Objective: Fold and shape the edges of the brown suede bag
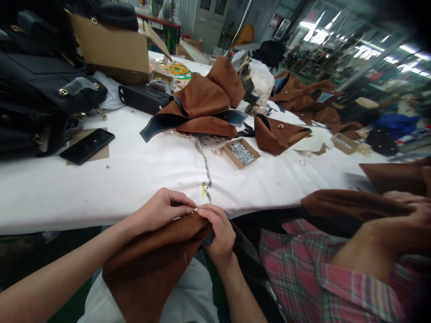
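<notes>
Both hands (164, 208) (220, 229) half curled, in a close pinch on the brown piece's (144, 273) upper edge

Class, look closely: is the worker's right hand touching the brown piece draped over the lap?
Touching. The head view shows the right hand at the brown piece's upper corner, its thumb lying across the material.

A single head-worn camera looks forward and down from close above the near edge of a white table (141, 175), its view stretching past the far side to ceiling lights (318, 32).
</notes>
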`<state>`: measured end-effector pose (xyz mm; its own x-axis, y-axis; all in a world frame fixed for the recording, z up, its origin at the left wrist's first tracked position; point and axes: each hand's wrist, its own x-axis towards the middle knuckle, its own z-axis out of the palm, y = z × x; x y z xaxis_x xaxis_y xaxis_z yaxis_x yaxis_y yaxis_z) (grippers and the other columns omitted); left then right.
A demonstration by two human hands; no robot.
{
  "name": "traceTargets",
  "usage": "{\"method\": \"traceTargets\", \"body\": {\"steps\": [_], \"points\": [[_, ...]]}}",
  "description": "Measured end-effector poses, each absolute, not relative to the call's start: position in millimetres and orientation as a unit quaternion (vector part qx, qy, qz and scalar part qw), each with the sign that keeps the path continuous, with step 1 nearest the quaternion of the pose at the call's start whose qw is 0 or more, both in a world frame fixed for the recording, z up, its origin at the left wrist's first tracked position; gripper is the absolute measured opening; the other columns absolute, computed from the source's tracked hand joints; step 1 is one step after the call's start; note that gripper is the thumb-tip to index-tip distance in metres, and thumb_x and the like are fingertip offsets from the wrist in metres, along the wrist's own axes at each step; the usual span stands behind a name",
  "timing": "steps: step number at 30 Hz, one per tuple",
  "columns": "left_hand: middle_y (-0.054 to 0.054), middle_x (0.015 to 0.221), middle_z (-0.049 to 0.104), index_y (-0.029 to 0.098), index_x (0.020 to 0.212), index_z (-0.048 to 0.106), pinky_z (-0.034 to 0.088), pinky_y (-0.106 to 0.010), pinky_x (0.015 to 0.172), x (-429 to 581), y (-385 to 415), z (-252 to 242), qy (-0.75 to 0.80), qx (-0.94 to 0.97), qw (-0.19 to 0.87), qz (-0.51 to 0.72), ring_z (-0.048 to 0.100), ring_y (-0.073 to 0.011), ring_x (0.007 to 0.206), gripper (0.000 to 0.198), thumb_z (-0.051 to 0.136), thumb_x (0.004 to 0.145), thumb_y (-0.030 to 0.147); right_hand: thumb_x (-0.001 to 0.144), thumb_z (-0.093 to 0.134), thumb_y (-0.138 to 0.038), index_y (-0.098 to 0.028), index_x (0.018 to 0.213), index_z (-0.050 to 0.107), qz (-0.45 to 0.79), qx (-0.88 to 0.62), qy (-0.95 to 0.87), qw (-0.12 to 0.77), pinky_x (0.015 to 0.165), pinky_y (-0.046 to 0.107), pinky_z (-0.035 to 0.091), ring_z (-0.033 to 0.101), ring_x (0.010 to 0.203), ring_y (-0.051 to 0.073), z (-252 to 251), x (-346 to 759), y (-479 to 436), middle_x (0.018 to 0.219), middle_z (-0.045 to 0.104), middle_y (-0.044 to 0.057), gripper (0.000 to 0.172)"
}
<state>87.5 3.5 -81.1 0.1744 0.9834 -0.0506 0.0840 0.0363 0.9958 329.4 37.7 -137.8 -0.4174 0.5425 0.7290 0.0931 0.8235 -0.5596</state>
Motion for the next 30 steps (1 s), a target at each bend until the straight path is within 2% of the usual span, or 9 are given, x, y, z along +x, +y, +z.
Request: {"method": "traceTargets", "body": {"steps": [3,7,18,22,25,28,30], "points": [[-0.006,0.111,0.086,0.019,0.113,0.093,0.061,-0.031,0.094,82.3,-5.0,-80.4,0.49,0.546,0.521,0.437,0.08,-0.0264,0.103,0.02,0.083,0.102,0.032,0.107,0.067,-0.006,-0.02,0.139,0.07,0.243,-0.19,-0.812,0.495,0.115,0.034,0.061,0.073,0.129,0.019,-135.9,320.7,37.5,0.134,0.073,0.01,0.035],[0.0,0.112,0.086,0.025,0.114,0.094,0.06,-0.028,0.096,78.1,-16.8,-76.8,0.505,0.558,0.482,0.449,0.081,-0.0227,0.104,0.019,0.079,0.103,0.026,0.106,0.067,-0.008,-0.019,0.136,0.07,0.263,-0.195,-0.813,0.482,0.115,0.032,0.059,0.073,0.128,0.018,-133.0,314.7,35.8,0.133,0.074,0.009,0.032],[0.002,0.115,0.085,0.025,0.117,0.092,0.058,-0.028,0.1,65.5,-27.4,-64.9,0.495,0.592,0.463,0.435,0.079,-0.0217,0.11,0.026,0.071,0.103,0.022,0.105,0.07,-0.015,-0.023,0.137,0.071,0.27,-0.204,-0.815,0.47,0.112,0.04,0.062,0.074,0.129,0.024,-128.2,310.2,29.9,0.137,0.076,0.009,0.033],[0.002,0.117,0.084,0.025,0.12,0.091,0.057,-0.028,0.102,63.4,-32.8,-59.7,0.481,0.608,0.461,0.432,0.077,-0.021,0.112,0.035,0.065,0.099,0.018,0.104,0.071,-0.015,-0.023,0.137,0.071,0.267,-0.206,-0.814,0.473,0.112,0.04,0.062,0.074,0.129,0.024,-127.4,308.2,28.4,0.136,0.076,0.01,0.034],[0.0,0.126,0.083,0.024,0.123,0.091,0.056,-0.031,0.109,63.0,-35.9,-57.3,0.464,0.607,0.48,0.432,0.076,-0.024,0.12,0.042,0.061,0.094,0.016,0.104,0.069,-0.013,-0.022,0.136,0.071,0.265,-0.207,-0.813,0.476,0.113,0.038,0.061,0.074,0.129,0.022,-127.4,307.1,28.4,0.136,0.076,0.009,0.033],[0.001,0.137,0.081,0.025,0.133,0.089,0.053,-0.033,0.12,62.1,-38.1,-57.1,0.453,0.598,0.511,0.42,0.075,-0.0267,0.131,0.055,0.057,0.09,0.014,0.106,0.067,-0.013,-0.022,0.136,0.07,0.262,-0.205,-0.816,0.474,0.115,0.036,0.06,0.073,0.13,0.021,-128.7,307.0,29.3,0.136,0.076,0.008,0.032],[0.003,0.141,0.08,0.029,0.141,0.087,0.053,-0.034,0.122,60.9,-39.5,-57.4,0.454,0.594,0.53,0.401,0.074,-0.027,0.133,0.061,0.054,0.091,0.013,0.107,0.066,-0.013,-0.022,0.137,0.07,0.253,-0.202,-0.819,0.474,0.115,0.036,0.06,0.073,0.13,0.02,-130.0,306.9,29.7,0.135,0.075,0.008,0.031]]}}
